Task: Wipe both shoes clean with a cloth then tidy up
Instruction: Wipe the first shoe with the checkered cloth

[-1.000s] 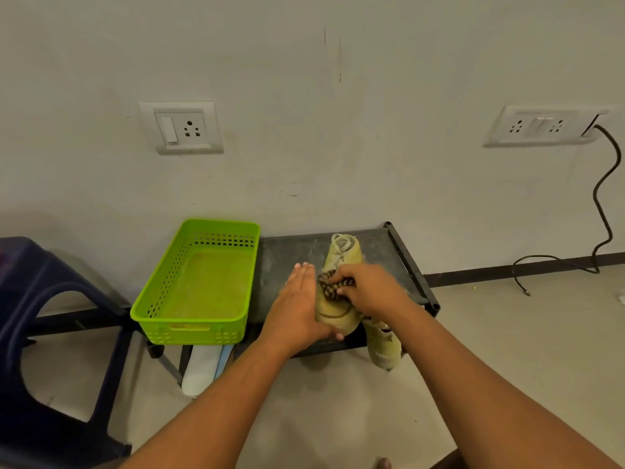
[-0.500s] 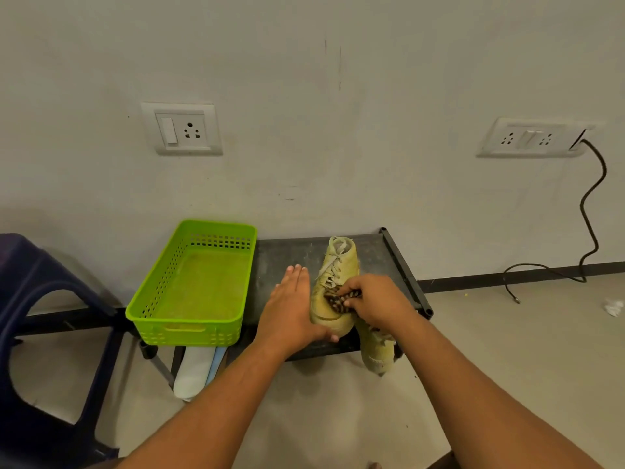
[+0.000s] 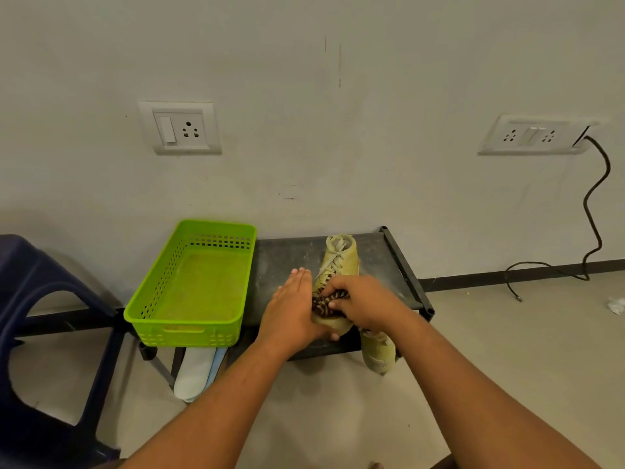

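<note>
A pale yellow-green laced shoe (image 3: 341, 258) lies on the dark rack shelf (image 3: 287, 255), its opening toward the wall. My left hand (image 3: 291, 311) rests flat against the shoe's left side, fingers straight, thumb under the toe. My right hand (image 3: 362, 304) grips a dark patterned cloth (image 3: 323, 302) and presses it on the shoe's upper near the laces. The second shoe (image 3: 378, 353) of the same colour hangs off the shelf's front edge below my right wrist, partly hidden by it.
An empty lime-green plastic basket (image 3: 162, 289) sits on the rack's left end. White and blue insoles (image 3: 196, 370) lean under the rack. A dark blue plastic stool (image 3: 40, 319) stands at the left. A black cable (image 3: 595, 211) hangs from the right wall socket onto the floor.
My right hand with the cloth has slid from the shoe's laces toward its toe, nearer to me. The left hand stays flat against the shoe. The view has shifted slightly.
</note>
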